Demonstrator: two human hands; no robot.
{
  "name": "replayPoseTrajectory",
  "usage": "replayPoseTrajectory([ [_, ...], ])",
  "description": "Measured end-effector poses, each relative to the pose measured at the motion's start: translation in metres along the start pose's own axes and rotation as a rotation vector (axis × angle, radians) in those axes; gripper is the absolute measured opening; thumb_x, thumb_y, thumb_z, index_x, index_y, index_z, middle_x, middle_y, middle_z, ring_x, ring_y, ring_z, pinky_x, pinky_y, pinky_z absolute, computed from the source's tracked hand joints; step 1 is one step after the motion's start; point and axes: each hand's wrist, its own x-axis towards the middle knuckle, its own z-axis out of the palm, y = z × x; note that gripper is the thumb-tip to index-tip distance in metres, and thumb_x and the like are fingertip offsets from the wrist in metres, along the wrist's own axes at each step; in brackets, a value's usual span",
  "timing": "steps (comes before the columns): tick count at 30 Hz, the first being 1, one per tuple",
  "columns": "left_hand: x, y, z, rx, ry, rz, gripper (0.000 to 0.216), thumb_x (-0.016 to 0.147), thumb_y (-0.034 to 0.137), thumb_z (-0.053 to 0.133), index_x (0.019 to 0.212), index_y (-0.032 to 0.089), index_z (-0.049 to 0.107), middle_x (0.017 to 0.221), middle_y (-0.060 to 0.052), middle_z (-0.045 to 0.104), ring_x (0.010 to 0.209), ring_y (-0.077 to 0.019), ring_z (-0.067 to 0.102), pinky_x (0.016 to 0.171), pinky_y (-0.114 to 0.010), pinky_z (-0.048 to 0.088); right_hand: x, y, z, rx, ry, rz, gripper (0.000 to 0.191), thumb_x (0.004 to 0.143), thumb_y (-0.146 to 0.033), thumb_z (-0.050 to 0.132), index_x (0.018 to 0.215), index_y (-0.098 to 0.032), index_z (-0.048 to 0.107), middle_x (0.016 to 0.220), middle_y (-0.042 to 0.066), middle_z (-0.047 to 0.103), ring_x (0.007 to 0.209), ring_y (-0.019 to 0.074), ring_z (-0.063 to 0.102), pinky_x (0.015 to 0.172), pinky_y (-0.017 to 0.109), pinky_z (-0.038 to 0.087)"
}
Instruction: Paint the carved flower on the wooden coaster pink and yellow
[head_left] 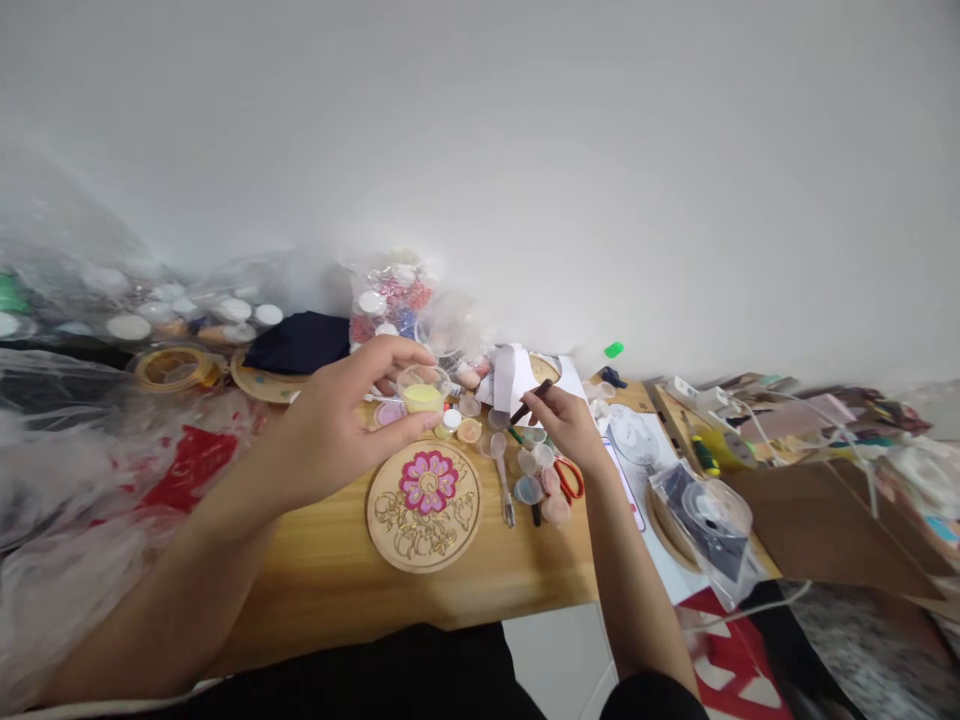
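My left hand (337, 420) is closed around a small clear plastic cup (422, 392) with pale yellow stuff in its bottom, held above the table. Between the fingers of my right hand (564, 422) is a dark pen-like stick (531, 400), tilted, its exact kind unclear. Below the cup lies a round wooden board (390, 543) with a pink and magenta flower and gold-coloured outlines of leaves. Several little cups (527, 489) and a clear-handled plastic tool (507, 495) sit to the right of the board, under my right hand.
Orange-handled scissors (571, 480) lie beside my right wrist. A phone (626, 490) and a bagged dark item (701, 530) are further right. Plastic bags (60, 440) and a tape roll (176, 368) crowd the left. An open cardboard box (825, 520) stands at right.
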Motion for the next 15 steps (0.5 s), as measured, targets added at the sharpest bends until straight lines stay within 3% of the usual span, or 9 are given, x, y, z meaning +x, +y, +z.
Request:
replayPoseTrajectory([
  [4,0.001,0.001,0.000,0.037,-0.022,-0.005,0.026,0.091,0.033,0.068,0.115,0.025,0.061,0.108,0.002,0.074,0.094,-0.0147,0.069,0.091,-0.027,0.054,-0.005,0.003,0.006,0.050,-0.068,-0.040,0.039,0.092,-0.058,0.059,0.083,-0.021,0.072,0.083,0.007,0.080,0.071,0.0196,0.070,0.065,0.030,0.051],
  [11,-0.001,0.003,-0.001,0.032,-0.022,-0.024,0.025,0.092,0.031,0.068,0.116,0.025,0.060,0.111,0.003,0.073,0.101,-0.0155,0.070,0.097,-0.027,0.053,-0.004,0.007,0.013,0.049,-0.020,-0.045,0.038,0.091,-0.057,0.057,0.087,-0.022,0.072,0.083,0.007,0.079,0.070,0.0199,0.070,0.066,0.031,0.052],
  [15,-0.002,-0.003,-0.001,0.022,-0.022,0.006,0.029,0.089,0.038,0.071,0.114,0.028,0.061,0.107,0.003,0.074,0.096,-0.0188,0.072,0.092,-0.029,0.056,-0.002,0.006,0.011,0.054,-0.009,-0.037,0.039,0.090,-0.058,0.059,0.085,-0.022,0.071,0.080,0.006,0.079,0.066,0.0186,0.069,0.063,0.030,0.051],
])
